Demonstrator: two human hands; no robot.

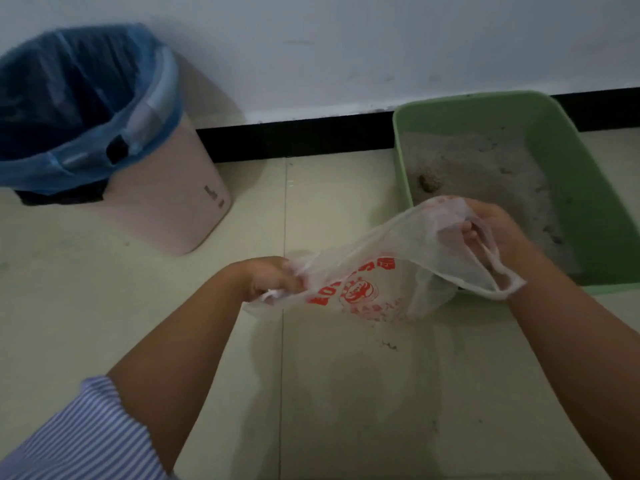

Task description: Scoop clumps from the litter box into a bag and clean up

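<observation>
Green litter box (571, 188), red-printed white bag (374, 271)

— What's that bag (374, 271) you've got?
— Thin, see-through white with red print, stretched between your two hands just above the floor.
— And the litter box (568, 188)?
— Green, against the wall, grey litter inside with a dark clump.

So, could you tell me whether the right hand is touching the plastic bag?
Touching. The head view shows the right hand gripping the plastic bag by its mouth, with film bunched between the fingers and a handle loop draped over the wrist.
</observation>
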